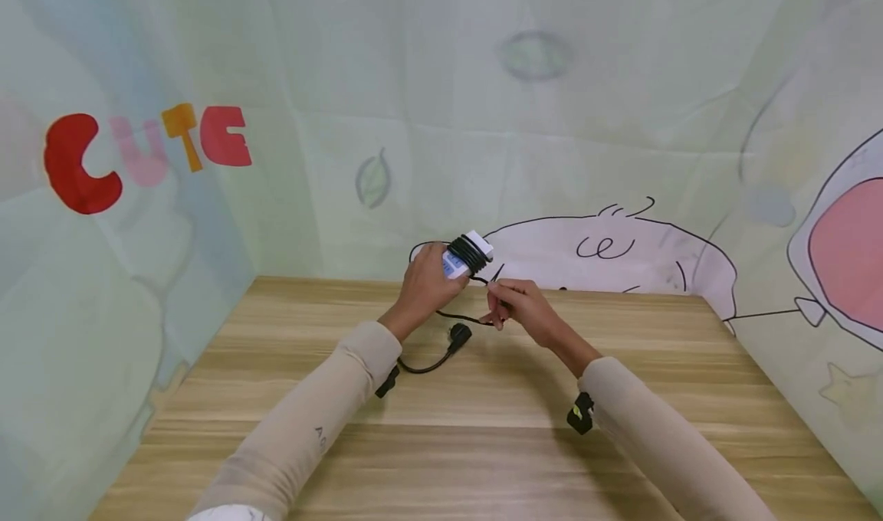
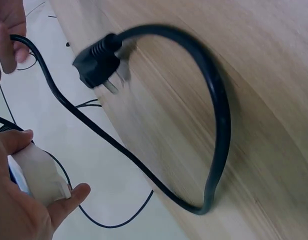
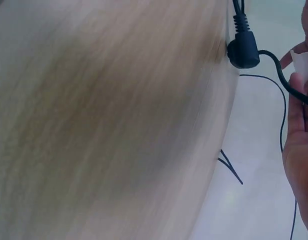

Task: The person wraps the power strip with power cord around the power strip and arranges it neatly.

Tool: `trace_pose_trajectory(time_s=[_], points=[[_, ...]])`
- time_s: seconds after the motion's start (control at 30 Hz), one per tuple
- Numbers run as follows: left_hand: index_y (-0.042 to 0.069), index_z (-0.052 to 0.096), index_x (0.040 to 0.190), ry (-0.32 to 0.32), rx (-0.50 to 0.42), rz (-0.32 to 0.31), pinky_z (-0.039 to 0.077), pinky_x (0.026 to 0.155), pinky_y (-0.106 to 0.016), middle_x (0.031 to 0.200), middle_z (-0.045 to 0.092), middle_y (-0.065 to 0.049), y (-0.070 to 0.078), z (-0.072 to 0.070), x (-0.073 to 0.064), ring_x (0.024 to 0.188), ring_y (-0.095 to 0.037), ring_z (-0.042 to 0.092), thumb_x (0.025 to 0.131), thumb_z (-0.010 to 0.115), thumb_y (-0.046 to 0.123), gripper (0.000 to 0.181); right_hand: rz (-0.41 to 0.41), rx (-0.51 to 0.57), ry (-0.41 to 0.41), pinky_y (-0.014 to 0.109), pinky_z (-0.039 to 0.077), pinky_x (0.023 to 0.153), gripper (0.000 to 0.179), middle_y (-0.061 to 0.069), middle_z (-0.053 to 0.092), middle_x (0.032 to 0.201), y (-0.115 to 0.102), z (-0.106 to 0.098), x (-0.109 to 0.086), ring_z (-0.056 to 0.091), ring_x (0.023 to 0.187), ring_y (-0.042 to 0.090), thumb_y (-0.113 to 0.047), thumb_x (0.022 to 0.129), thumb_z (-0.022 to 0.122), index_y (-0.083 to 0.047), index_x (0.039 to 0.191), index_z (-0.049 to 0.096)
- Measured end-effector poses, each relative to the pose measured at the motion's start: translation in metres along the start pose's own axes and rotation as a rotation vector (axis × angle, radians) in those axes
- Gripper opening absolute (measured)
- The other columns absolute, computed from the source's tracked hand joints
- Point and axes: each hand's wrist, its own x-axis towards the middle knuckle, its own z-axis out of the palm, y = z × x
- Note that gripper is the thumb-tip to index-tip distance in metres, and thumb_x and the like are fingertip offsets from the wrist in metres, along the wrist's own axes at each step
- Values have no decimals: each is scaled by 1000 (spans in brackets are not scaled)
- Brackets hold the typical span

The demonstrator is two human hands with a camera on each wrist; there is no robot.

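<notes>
My left hand [image 1: 426, 280] grips a white and blue power strip [image 1: 454, 266], raised over the far part of the table. Several turns of black cord [image 1: 469, 254] are wound round its upper end. To the right, my right hand [image 1: 520, 306] pinches the loose length of that cord between thumb and fingers. The cord's free end loops down to a black plug [image 1: 459, 335], whose metal pins show beside the plug body [image 2: 98, 65] in the left wrist view. The strip's white casing [image 2: 41, 172] lies between the left thumb and fingers; its sockets are hidden.
The wooden table [image 1: 455, 460] ends at a pale printed curtain [image 1: 448, 161] just behind the hands. More curtain stands on the left and right sides. Black wrist-worn devices sit by both sleeves [image 1: 372, 345].
</notes>
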Motion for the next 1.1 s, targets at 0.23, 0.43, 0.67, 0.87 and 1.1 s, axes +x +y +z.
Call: trace_pose_trajectory(time_s=[0.23, 0.43, 0.67, 0.87, 1.1], points=[[-3, 65, 137, -17, 113, 53, 62, 87, -55, 124, 71, -22, -4, -1, 0, 105, -39, 72, 92, 85, 23, 56, -41, -301, 36, 30, 52, 77, 33, 6, 58, 79, -2, -9, 5, 52, 74, 15, -18, 119, 52, 5, 103, 70], [-2, 65, 138, -81, 262, 130, 63, 82, -54, 124, 71, -19, -4, 2, -2, 102, -37, 72, 94, 86, 23, 54, -181, -732, 56, 31, 48, 79, 16, 9, 71, 97, -20, -15, 17, 58, 85, 15, -15, 111, 71, -5, 108, 83], [2, 65, 139, -216, 345, 292, 62, 79, -49, 123, 70, -15, -2, 7, -10, 99, -33, 69, 96, 85, 20, 51, -342, -897, 13, 30, 48, 73, 11, 7, 68, 93, -37, -23, 27, 59, 81, 22, -11, 99, 86, -3, 105, 89], [5, 66, 140, -266, 299, 395, 63, 86, -49, 125, 72, -13, 1, 6, -15, 103, -33, 71, 96, 88, 18, 51, -273, -759, 29, 28, 53, 68, 8, 8, 79, 95, -46, -30, 34, 66, 80, 17, -8, 90, 94, -8, 98, 90], [5, 66, 143, -296, 249, 511, 63, 90, -47, 131, 73, -12, 7, 1, -14, 110, -31, 71, 94, 89, 17, 55, -158, -539, 77, 21, 57, 83, 7, 16, 85, 102, -38, -42, 42, 73, 91, 5, -1, 93, 90, -1, 100, 88]])
